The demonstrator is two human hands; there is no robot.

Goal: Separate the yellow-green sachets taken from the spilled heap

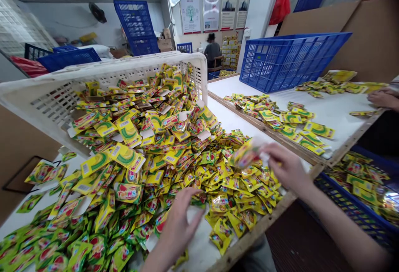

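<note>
Packets (149, 168) in yellow, green and red wrappers spill out of a white crate (50, 97) that lies tipped on its side, and they spread in a thick heap over the white table (199, 251) in front of the person. The left hand (179, 226) rests low on the near edge of the heap, palm down, fingers loosely spread and lying on the packets; none is gripped. The right hand (285, 166) is raised just above the right side of the heap and pinches one blurred packet (245, 155) between thumb and fingertips, clear of the others.

A wooden strip edges the table. Beyond it, on a second white table (343, 110), more packets lie in a looser scatter, and an upright blue crate (289, 58) stands at its far side. Another person's hand (385, 97) rests on that table at the far right, beside a few packets. Below the right arm, a blue bin (349, 205) holds more packets. Farther back a person (212, 49) sits facing away, near stacked blue crates (137, 24) and posters on the wall.
</note>
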